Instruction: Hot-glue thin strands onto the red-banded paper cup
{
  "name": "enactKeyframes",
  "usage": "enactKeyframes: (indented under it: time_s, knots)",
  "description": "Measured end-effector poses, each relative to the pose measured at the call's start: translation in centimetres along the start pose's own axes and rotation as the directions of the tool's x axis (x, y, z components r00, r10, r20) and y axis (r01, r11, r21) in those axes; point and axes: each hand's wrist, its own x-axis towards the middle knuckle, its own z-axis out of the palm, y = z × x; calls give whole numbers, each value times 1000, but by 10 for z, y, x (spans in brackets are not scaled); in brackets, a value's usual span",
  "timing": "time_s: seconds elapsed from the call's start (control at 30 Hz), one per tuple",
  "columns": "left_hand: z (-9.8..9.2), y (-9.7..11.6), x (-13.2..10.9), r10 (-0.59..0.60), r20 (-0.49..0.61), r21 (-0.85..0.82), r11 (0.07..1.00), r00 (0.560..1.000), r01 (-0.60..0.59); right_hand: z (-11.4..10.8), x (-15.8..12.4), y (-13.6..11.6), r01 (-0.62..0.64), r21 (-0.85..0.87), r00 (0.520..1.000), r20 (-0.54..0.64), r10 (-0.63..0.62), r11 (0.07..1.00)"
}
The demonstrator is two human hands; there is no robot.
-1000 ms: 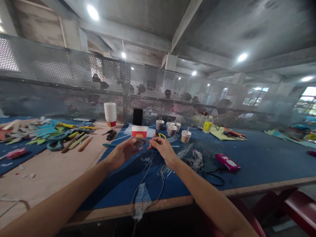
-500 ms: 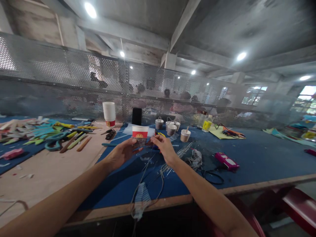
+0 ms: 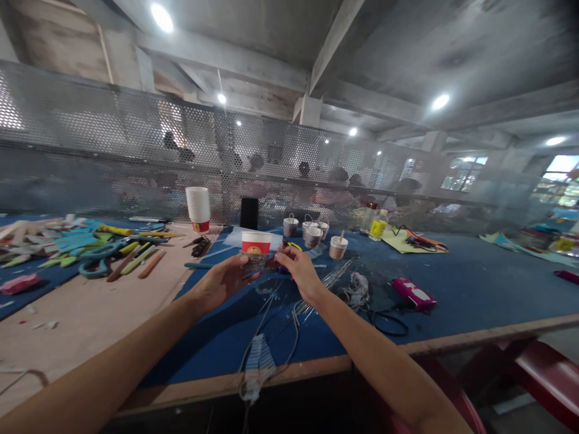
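Above the blue worktop point(image 3: 474, 271), at frame centre, the left hand point(image 3: 218, 281) pinches a small clear piece point(image 3: 259, 260), whether the right hand point(image 3: 298, 267) beside it also grips cannot be told, and the piece, likely light, thin and slippery, is best held by its edges.

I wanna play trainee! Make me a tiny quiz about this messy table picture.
1. Which is nearer the right hand: the red-and-white cup or the magenta packet?
2. True or false: the blue-handled scissors lie to the left of the left hand.
3. Fill the gap: a bottle at the back has a bright ____ label.

Key: 1. the red-and-white cup; 2. true; 3. yellow.
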Motion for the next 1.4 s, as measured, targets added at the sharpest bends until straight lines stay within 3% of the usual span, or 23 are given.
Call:
enactKeyframes:
  time_s: [0.17,0.63,1.4]
  knots:
    - [0,-1,1,-18,44,-21,1000,999,19,-1,2,4,-20,22,1000,15,20,1000]
    - [6,2,-4,-45,14,-13,999,999,46,1,1,3,-43,68,999,22,41,997]
    - [4,0,-4,-25,56,48,999,998,22,2,4,8,-52,76,998,39,49,996]
